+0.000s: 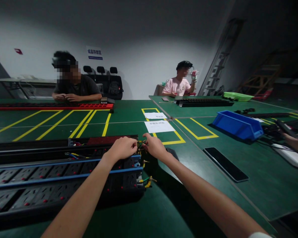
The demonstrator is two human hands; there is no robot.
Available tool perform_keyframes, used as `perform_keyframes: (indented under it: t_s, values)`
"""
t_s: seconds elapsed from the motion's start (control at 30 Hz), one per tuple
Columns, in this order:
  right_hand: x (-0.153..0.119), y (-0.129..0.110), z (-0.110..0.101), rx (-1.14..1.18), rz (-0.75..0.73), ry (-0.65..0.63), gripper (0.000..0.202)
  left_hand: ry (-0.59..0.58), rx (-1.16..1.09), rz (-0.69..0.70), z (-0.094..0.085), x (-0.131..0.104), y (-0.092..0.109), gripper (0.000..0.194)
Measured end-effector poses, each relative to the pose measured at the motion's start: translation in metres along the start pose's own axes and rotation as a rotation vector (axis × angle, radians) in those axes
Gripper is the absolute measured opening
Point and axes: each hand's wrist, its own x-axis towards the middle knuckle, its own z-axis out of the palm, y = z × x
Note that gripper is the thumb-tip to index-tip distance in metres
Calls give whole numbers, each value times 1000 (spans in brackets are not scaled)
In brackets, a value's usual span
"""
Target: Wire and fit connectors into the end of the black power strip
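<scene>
Several long black power strips (72, 170) with rows of sockets and red dots lie side by side on the left. Short wires (149, 181) with yellow and green sleeves and metal tips stick out of their right ends. My left hand (124, 147) rests over the end of a farther strip, its fingers curled closed; what they grip is hidden. Just across from it, my right hand (154, 146) has its fingers bent and pinched at the wire ends of that same strip, beside the left fingertips.
Two people sit across the green table (129, 112). Paper sheets (159, 127) lie ahead. To the right are a phone (225, 164), a blue bin (238, 125) and another person's hand (296, 143) with a dark device. A red strip (96, 106) lies far left.
</scene>
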Motion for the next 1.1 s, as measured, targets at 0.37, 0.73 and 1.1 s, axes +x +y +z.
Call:
perform_keyframes:
  t_s: [0.37, 0.73, 1.1]
  values:
    - [-3, 12, 6, 230, -230, -53, 49, -4, 10, 55, 2, 0, 2, 33]
    - [-28, 34, -20, -142, -160, -46, 39, -78, -13, 45, -1, 1, -2, 27]
    - [-42, -9, -36, 207, -430, -188, 12, -62, -132, 140, -4, 2, -14, 16]
